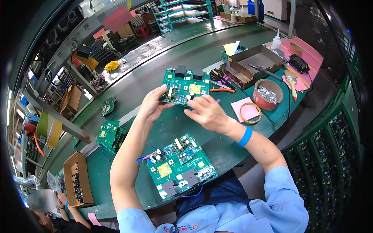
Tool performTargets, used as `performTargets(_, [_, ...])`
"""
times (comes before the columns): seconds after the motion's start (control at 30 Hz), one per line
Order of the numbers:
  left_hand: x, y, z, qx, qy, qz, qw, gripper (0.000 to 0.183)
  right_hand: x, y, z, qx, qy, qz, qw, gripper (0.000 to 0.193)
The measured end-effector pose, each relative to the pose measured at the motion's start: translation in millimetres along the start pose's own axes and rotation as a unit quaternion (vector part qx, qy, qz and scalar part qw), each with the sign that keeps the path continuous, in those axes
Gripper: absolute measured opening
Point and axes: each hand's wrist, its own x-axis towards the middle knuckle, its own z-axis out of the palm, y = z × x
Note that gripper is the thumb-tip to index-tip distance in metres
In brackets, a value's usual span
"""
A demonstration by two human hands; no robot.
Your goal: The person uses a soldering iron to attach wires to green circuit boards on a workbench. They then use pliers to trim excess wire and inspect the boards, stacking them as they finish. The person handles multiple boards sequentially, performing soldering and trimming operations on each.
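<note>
A green circuit board (181,87) is held up over the bench, tilted, with black blocks along its far edge and small capacitors near its near right corner. My left hand (152,104) grips its left edge between thumb and fingers. The fingers of my right hand (210,114) are closed at the near right corner, which they partly cover; a blue band circles that wrist. Closer to my body, a second circuit board (182,165) lies on the green bench with wires at its left side and near edge.
Further circuit boards (108,132) lie to the left, past a cardboard box (87,186) of small dark parts. At right are pliers (222,90), a tape roll (250,113), a red bowl (259,101), a soldering iron (268,72) and a brush (291,82). Another person's hand (62,198) shows lower left.
</note>
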Motion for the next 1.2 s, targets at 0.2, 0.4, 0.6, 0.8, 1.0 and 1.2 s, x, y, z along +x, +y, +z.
performTargets(0.2, [6.3, 1.0, -1.7, 0.017, 0.001, 0.013, 1.000, 0.021, -12.8, 14.9, -40.0, 0.135, 0.072, 0.079, 0.985, 0.030])
performTargets(0.4, [16.0, 3.4, 11.8, 0.025, -0.010, 0.012, 1.000, 0.023, -123.1, 153.5, -53.9, 0.636, 0.359, 0.604, 0.317, 0.044])
performTargets(0.6, [25.3, 14.3, 23.0, 0.017, -0.019, 0.029, 0.999, 0.025, -167.9, 213.0, -56.5, 0.554, 0.466, 0.639, 0.260, 0.044])
performTargets(0.8, [28.6, 8.7, 12.0, 0.048, 0.037, 0.006, 0.998, 0.026, -147.1, 185.8, -64.0, 0.341, 0.424, 0.642, 0.540, 0.031])
performTargets(1.0, [25.7, 0.7, 11.9, 0.030, 0.048, -0.012, 0.998, 0.025, -125.1, 156.3, -71.1, 0.405, 0.359, 0.589, 0.600, 0.023])
performTargets(1.2, [29.5, -8.9, 7.4, -0.013, 0.045, -0.027, 0.999, 0.025, -84.4, 72.7, -87.9, 0.403, 0.357, 0.475, 0.696, 0.012])
